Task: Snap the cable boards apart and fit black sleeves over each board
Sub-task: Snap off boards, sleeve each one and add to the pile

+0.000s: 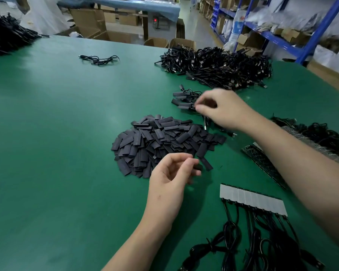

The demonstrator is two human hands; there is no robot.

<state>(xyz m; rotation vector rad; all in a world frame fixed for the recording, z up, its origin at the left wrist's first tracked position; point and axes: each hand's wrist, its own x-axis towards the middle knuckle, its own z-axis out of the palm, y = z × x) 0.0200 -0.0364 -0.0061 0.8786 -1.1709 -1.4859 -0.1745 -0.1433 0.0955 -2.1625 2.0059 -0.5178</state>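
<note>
One strip (pixel 252 199) of unsnapped white boards was laid on the green bench (pixel 57 133) at the near right. Its long axis ran from far left to near right, and black cables (pixel 231 229) were led from its near edge toward the viewer. About ten boards were counted, though the seams were too faint for certainty. The cables' ends were cut off by the lower edge.

Beyond the strip, at mid-bench, one loose pile of flat black sleeves (pixel 160 141) was spread. They were pointed every way and too overlapped to be counted. Over the pile's near edge the left hand (pixel 170 173) was held with fingers curled and thumb and forefinger nearly met. Something dark was seen behind the fingertips, but whether a sleeve was held could not be told.

Farther off, a cluster of six or so sleeved boards (pixel 182 99) was laid with long axes roughly left to right, sleeve ends leftward. Its right side was hidden by the blurred right hand (pixel 223 108), by whose thumb and forefinger the nearest sleeved board (pixel 185 107) was pinched at its cable end.

Two green panels (pixel 262 165) were partly covered by the right forearm. One large cable heap (pixel 213 69) was piled at the far right and one small bundle (pixel 99 59) at the far left. A dark heap (pixel 4 36) was cut off by the left edge.
</note>
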